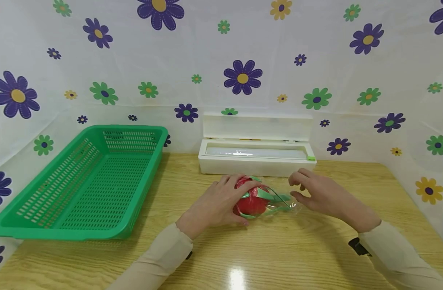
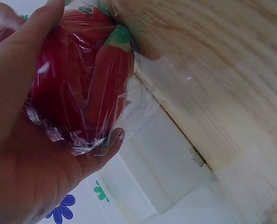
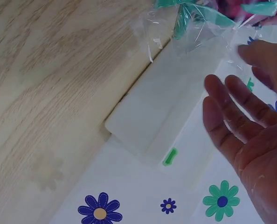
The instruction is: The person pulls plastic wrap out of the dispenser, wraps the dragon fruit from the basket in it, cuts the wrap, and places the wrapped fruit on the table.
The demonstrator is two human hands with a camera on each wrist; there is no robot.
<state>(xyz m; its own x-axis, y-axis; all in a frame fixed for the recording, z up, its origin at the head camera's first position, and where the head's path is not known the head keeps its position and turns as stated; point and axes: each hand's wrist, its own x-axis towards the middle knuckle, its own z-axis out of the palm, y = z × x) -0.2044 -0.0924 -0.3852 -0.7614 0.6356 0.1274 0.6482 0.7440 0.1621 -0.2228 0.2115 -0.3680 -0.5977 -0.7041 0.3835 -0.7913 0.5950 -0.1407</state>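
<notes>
Dragon fruit [image 1: 253, 201], film-wrapped, lies on the table [image 1: 279, 257] before the wrap dispenser [image 1: 256, 155]. Your left hand [image 1: 215, 205] cups it, fingers curled around. Your right hand [image 1: 324, 195] hovers just beside, fingers relaxed, holding nothing.

Fruit [image 1: 252, 201]: red, with green leaf tips, under clear glossy film [image 1: 279, 203]. Basket [image 1: 85, 181]: solid green, mesh of small slots. Dispenser box [image 1: 257, 155]: white, lid white, with one small green tab [image 1: 310, 158] at its end. Table [image 1: 221, 249]: pale yellow-brown wood grain, shiny. Backdrop cloth [image 1: 134, 72]: white, printed with purple, green and yellow flowers; purple ones have yellow or green centres. Sleeves [image 1: 159, 257]: beige.
</notes>
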